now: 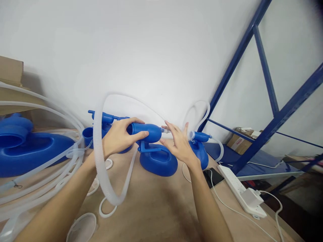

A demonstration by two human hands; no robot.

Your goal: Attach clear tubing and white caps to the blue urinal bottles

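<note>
My left hand [121,136] is wrapped around a blue plastic cup [151,132], its thumb along the side. The cup lies sideways above a blue handled bottle [158,164] and is joined to it by a blue strap. A pale fitting [163,130] sits at the cup's narrow right end. My right hand [179,141] is beside that fitting, with thumb and fingers apart around it. A translucent corrugated hose [101,158] loops across my left forearm, and its thin far stretch runs toward my right hand. Whether the hose joins the fitting is hidden by my fingers.
More blue bottles stand at right [201,154] and behind my left hand; a large one [50,151] lies left beside coiled hoses [63,178]. White rings [107,215], a phone [213,178] and a power strip [239,190] with cables lie on the table. A blue metal rack [267,67] stands right.
</note>
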